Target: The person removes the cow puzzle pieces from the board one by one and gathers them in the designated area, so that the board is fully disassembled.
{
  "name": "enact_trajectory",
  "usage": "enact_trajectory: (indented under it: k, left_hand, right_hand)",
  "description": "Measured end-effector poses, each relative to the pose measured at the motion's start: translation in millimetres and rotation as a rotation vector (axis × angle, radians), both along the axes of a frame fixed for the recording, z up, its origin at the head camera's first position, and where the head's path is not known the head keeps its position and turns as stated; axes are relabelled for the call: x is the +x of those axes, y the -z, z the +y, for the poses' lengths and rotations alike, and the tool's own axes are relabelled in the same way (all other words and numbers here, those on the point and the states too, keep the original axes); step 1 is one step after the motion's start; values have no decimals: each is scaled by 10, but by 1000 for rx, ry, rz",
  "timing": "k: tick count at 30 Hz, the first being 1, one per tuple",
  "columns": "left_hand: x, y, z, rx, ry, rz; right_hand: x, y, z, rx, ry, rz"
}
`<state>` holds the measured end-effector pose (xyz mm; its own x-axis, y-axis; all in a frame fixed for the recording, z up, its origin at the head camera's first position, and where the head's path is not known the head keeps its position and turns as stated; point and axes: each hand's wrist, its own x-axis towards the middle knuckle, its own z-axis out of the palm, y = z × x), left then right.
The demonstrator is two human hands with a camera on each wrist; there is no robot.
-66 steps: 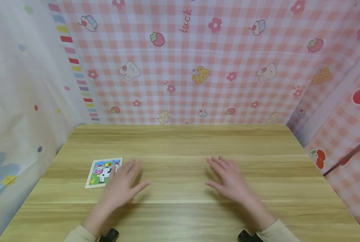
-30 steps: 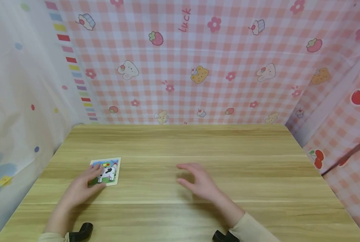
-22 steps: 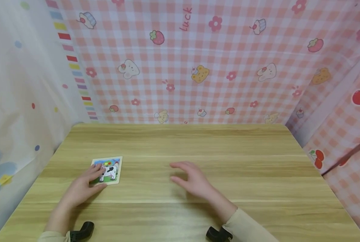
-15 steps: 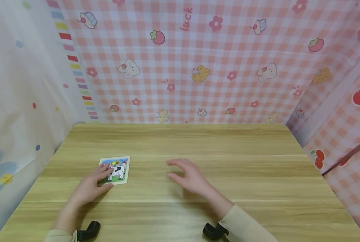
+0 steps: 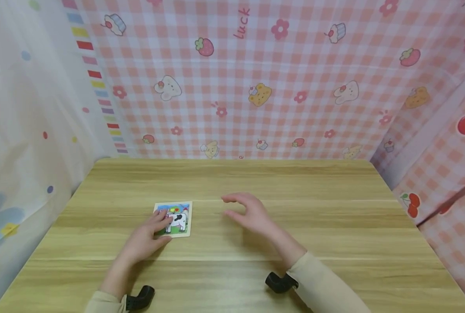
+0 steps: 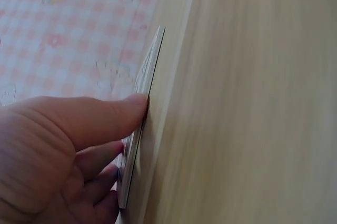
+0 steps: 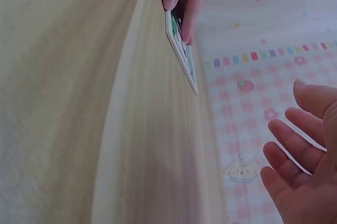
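Observation:
A square cow picture board (image 5: 181,221) with a pale border lies on the table, left of centre. Over its left part rests my left hand (image 5: 144,239), fingers on the picture and thumb at the near edge. In the left wrist view the board (image 6: 150,66) appears edge-on as a thin plate, the left thumb (image 6: 100,121) against its edge. My right hand (image 5: 254,215) hovers over the table to the right of the board, fingers loosely bent, holding nothing. The right wrist view shows that hand (image 7: 310,171) apart from the board (image 7: 183,55).
The wood-grain table (image 5: 232,278) runs back to a pink checked cloth (image 5: 224,78). White cloth (image 5: 29,108) hangs at the left and cherry-print cloth (image 5: 447,174) at the right. Black wrist mounts (image 5: 140,298) sit by both cuffs.
My left hand came down onto the board's left side and slid it rightward over the table. The right hand moved in toward the middle, then slightly away toward the back.

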<state>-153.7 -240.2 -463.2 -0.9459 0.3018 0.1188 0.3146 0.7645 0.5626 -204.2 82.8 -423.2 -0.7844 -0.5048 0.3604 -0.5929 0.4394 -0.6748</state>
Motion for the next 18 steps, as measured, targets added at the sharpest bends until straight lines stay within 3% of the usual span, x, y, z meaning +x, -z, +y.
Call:
enact_trajectory:
  k: [10, 18]
  left_hand:
    - [-40, -18, 450, 28, 17, -51]
    - [-63, 8, 755, 41, 13, -49]
  right_hand:
    - [-140, 96, 115, 36, 15, -5]
    - [-193, 182, 235, 21, 24, -8]
